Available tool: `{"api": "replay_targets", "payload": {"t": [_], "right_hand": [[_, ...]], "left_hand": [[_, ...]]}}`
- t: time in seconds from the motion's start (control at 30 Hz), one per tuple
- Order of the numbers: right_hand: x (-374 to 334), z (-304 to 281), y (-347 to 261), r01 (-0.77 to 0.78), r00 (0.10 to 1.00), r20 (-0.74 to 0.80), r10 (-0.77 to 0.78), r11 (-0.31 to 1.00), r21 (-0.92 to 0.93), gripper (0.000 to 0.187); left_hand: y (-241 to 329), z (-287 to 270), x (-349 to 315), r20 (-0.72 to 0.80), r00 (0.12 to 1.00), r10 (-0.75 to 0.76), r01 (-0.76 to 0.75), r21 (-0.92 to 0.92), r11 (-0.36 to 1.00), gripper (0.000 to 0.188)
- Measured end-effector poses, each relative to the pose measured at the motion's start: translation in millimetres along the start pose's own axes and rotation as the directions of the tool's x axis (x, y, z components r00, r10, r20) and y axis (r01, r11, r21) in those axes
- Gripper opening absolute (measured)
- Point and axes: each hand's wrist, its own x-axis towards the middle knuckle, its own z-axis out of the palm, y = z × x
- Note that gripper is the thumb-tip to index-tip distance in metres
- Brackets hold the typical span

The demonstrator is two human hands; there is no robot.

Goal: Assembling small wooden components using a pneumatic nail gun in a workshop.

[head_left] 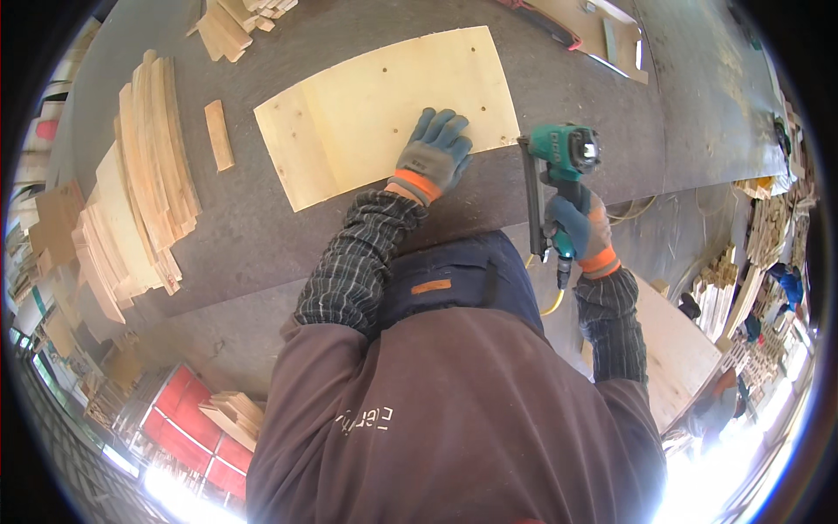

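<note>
A pale plywood panel (349, 122) lies on the dark worktable, with several small dark marks dotted over its face. My left hand (434, 157), in a grey-blue glove with an orange cuff, rests on the panel's near edge with its fingers stretched out. My right hand (583, 225), gloved alike, is wrapped round the handle of a green and black air nail gun (563, 150). The gun's nose is at the panel's near right corner; whether it touches the wood I cannot tell. A yellow air hose (553, 303) runs from the bottom of its grip.
Long thin wood strips (157, 157) are stacked on the left of the worktable (253, 240), with one short wood piece (219, 135) beside them. More short offcuts (229, 26) lie at the far left. A red-handled tool (550, 24) lies far right. Wood piles (716, 284) stand off to the right.
</note>
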Motion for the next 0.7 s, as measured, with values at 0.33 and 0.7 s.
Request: {"api": "replay_targets", "payload": {"t": [0.33,0.7], "right_hand": [[-53,26,9,0.075,0.996,-0.055,-0.077,0.997,-0.033,0.02],[-44,103,-27,0.036,0.986,0.165,-0.008,0.985,-0.17,0.033]], "left_hand": [[-15,2,-10,0.102,0.995,-0.021,0.024,-0.032,0.999,0.042],[-87,-168,-231,-0.063,0.747,-0.662,0.654,-0.108,0.748,0.041]]}}
